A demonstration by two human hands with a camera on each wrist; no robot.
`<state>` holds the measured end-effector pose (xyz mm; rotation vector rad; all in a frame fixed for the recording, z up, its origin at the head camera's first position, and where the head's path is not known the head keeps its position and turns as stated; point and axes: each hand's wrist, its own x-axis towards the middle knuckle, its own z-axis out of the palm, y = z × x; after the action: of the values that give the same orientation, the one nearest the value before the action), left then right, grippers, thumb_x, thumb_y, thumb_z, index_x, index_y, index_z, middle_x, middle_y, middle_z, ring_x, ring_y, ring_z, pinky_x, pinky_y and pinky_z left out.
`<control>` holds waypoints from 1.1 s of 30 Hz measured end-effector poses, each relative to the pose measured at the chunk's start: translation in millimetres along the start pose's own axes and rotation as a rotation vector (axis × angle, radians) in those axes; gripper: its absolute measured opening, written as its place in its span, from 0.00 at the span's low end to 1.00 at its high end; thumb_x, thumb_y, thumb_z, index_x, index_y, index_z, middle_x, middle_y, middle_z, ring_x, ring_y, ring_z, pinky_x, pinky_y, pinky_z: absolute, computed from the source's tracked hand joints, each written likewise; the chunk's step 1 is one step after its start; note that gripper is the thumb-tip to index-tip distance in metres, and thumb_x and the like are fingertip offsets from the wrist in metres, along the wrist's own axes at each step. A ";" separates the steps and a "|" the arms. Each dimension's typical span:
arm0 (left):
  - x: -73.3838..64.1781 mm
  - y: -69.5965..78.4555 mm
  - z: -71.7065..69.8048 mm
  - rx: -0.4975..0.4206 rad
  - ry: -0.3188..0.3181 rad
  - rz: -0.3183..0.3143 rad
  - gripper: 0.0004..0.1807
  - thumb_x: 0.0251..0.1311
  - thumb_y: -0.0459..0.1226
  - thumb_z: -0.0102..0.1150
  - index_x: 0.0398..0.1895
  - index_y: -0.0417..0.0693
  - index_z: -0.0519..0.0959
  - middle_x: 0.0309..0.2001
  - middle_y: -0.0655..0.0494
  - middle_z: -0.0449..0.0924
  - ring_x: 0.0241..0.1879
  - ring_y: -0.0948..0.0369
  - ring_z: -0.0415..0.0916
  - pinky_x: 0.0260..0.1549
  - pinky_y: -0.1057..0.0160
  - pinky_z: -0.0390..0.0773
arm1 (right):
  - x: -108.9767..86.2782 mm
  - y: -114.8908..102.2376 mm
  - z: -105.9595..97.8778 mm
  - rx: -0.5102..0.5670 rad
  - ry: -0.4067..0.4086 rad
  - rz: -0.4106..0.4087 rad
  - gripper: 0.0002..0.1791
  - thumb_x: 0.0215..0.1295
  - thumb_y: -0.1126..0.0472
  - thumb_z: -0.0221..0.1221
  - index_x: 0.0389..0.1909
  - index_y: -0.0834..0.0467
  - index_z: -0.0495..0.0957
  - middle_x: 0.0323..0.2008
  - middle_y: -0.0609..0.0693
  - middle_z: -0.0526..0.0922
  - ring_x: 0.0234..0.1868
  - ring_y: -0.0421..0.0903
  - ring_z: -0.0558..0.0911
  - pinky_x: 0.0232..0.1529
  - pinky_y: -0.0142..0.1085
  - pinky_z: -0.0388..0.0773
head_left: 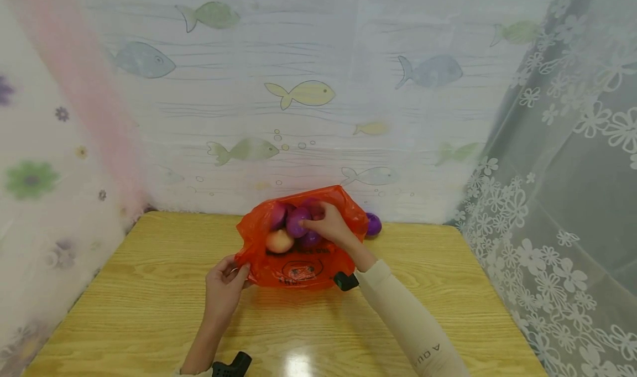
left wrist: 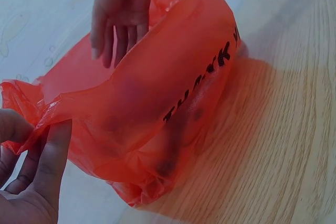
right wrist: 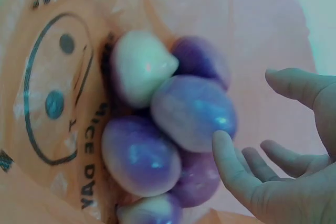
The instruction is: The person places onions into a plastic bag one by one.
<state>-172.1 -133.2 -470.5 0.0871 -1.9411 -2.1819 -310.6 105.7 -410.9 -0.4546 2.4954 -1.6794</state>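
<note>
A red-orange plastic bag (head_left: 301, 277) with black print lies on the table, its mouth spread wide. My left hand (head_left: 226, 283) pinches the bag's rim at the left corner between thumb and fingers; the left wrist view shows the film bunched there. Inside the bag are several shiny, round purple fruits (right wrist: 194, 114) and a pale one with a pointed tip (right wrist: 139, 69); their exact kind is unclear. Over them, within the bag's mouth, is my right hand (right wrist: 294, 166), its fingers spread and holding nothing. One fingertip overlaps a purple fruit in the right wrist view; whether it touches, I cannot tell.
Another round purple fruit (head_left: 373, 225) sits on the table just beyond the bag's right side. The wood-grain table (head_left: 149, 305) meets a fish-patterned backdrop (head_left: 308, 134) behind the bag. Flowered curtains (head_left: 562, 277) hang along the sides. Each wrist carries a small black device.
</note>
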 end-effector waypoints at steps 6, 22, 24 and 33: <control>0.7 -0.1 -0.5 -0.001 0.002 0.002 0.15 0.71 0.29 0.58 0.55 0.27 0.74 0.41 0.62 0.83 0.38 0.65 0.85 0.33 0.67 0.86 | -23.3 -9.2 -10.6 0.079 -0.036 -0.014 0.34 0.67 0.59 0.66 0.70 0.65 0.68 0.66 0.64 0.73 0.59 0.58 0.80 0.55 0.44 0.83; 0.7 -1.2 -0.4 -0.002 0.010 -0.007 0.15 0.70 0.28 0.58 0.56 0.27 0.74 0.39 0.63 0.83 0.37 0.66 0.84 0.33 0.68 0.86 | -57.2 4.3 -75.3 0.464 0.280 -0.197 0.16 0.74 0.67 0.57 0.59 0.68 0.74 0.42 0.49 0.82 0.41 0.44 0.84 0.48 0.34 0.85; 0.8 -0.9 -0.3 0.002 0.012 -0.009 0.15 0.70 0.28 0.57 0.56 0.27 0.74 0.40 0.63 0.83 0.37 0.66 0.84 0.34 0.67 0.86 | -57.1 15.0 -83.1 0.485 0.330 -0.194 0.13 0.74 0.68 0.57 0.56 0.63 0.76 0.39 0.46 0.83 0.39 0.43 0.84 0.46 0.34 0.86; -0.2 1.3 0.0 0.015 0.013 -0.025 0.15 0.70 0.28 0.57 0.57 0.28 0.74 0.41 0.63 0.83 0.39 0.66 0.85 0.34 0.67 0.87 | -48.7 83.0 -107.5 0.420 0.492 -0.017 0.15 0.74 0.67 0.58 0.58 0.67 0.75 0.37 0.42 0.83 0.37 0.37 0.83 0.46 0.32 0.85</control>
<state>-171.8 -133.3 -469.3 0.1288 -1.9603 -2.1764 -306.5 244.7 -449.6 -0.0164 2.3031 -2.4891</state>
